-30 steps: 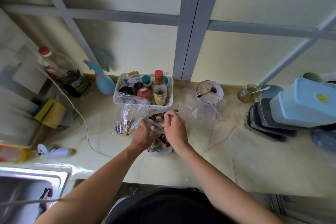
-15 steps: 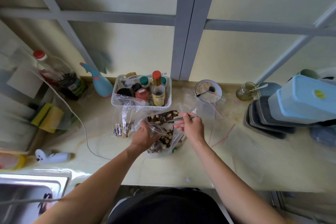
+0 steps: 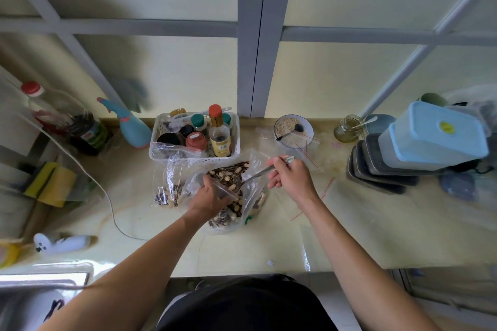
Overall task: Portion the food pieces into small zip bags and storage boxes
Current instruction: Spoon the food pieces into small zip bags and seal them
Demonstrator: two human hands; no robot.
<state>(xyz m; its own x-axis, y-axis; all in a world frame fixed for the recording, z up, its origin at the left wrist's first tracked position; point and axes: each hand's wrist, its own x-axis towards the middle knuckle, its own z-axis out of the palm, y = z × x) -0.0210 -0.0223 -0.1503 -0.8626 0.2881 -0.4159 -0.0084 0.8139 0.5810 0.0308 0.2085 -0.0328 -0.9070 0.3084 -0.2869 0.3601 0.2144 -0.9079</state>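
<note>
A large clear bag (image 3: 252, 199) of mixed peanuts and sunflower seeds (image 3: 231, 173) lies open on the counter in front of me. My left hand (image 3: 208, 200) grips a small zip bag (image 3: 224, 191) over it. My right hand (image 3: 291, 180) holds a metal spoon (image 3: 265, 169), its bowl dipping into the seed mix. A filled small zip bag (image 3: 168, 193) lies to the left. Stacked storage boxes (image 3: 435, 140) with a light-blue lid stand at the right.
A white basket (image 3: 161, 150) of sauce bottles stands just behind the bags. A bowl of oats (image 3: 293, 129), a glass jar (image 3: 348, 129) and empty zip bags (image 3: 309, 153) lie to the right. A blue spray bottle (image 3: 133, 129), sponges (image 3: 51, 185) and a sink (image 3: 40, 293) are at the left.
My right hand has drawn away to the right from the bag's mouth, now holding the spoon with its bowl in the seed mix. My left hand stays on the small bag.
</note>
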